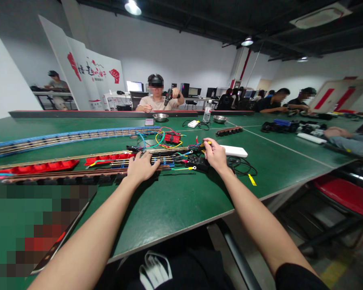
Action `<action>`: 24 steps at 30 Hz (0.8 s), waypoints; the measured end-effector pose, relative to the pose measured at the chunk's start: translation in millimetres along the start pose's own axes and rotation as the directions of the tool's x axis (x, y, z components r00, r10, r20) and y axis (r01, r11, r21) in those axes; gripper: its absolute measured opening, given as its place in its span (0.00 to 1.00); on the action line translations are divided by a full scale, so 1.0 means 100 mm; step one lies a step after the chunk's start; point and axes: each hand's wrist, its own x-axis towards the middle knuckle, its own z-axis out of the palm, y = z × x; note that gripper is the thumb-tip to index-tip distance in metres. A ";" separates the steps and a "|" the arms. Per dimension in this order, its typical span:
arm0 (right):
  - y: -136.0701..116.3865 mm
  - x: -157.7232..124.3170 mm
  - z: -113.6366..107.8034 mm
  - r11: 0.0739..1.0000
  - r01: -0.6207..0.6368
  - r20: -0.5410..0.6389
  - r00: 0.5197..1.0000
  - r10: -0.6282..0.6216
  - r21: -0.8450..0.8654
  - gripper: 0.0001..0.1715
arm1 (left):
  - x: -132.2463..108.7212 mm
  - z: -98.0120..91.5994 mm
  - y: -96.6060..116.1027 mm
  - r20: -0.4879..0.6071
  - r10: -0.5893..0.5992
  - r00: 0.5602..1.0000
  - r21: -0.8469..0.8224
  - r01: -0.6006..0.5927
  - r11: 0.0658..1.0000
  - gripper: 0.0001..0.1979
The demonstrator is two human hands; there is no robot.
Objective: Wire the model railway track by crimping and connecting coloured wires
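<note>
My left hand [141, 166] lies with fingers spread on a blue track strip with metal rails [166, 162]. My right hand [215, 155] is closed around a small tool with a yellow and black handle [208, 142]; its tip is hidden, so I cannot tell its kind. Just below that hand sits a black connector block [199, 163] with cables. Coloured wires with ring terminals [184, 168] come out at the strip's right end. A red connector block [172, 138] with looped wires lies beyond my left hand. Red strips [48, 165] and a brown-black strip [78, 177] run off to the left.
A long blue track [63, 137] crosses the green table [169, 205]. A white power strip [234, 151], a black cable, a bottle [207, 112] and metal bowls [160, 117] stand around. Opposite, a person [157, 96] holds a drill. A red stool [347, 195] is at right.
</note>
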 end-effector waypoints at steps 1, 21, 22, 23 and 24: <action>0.00 0.01 -0.01 1.000 -0.014 -0.003 1.000 0.014 0.013 0.24 | 0.00 0.00 0.00 0.000 -0.004 1.000 0.002 0.004 1.000 0.31; -0.02 0.14 -0.20 0.900 -0.261 -0.062 0.952 0.300 0.349 0.28 | 0.00 0.01 -0.01 -0.003 -0.004 1.000 0.003 0.004 1.000 0.31; -0.01 0.15 -0.21 0.894 -0.254 -0.085 0.949 0.305 0.369 0.29 | 0.00 0.01 -0.01 -0.002 -0.006 1.000 0.004 0.006 1.000 0.31; 0.00 0.15 -0.21 0.898 -0.238 -0.111 0.949 0.297 0.370 0.30 | 0.00 0.01 -0.01 0.000 -0.008 1.000 0.004 0.008 1.000 0.31; 0.02 0.16 -0.21 0.911 -0.216 -0.132 0.952 0.276 0.351 0.31 | 0.00 0.00 -0.01 0.001 -0.009 1.000 0.005 0.009 1.000 0.31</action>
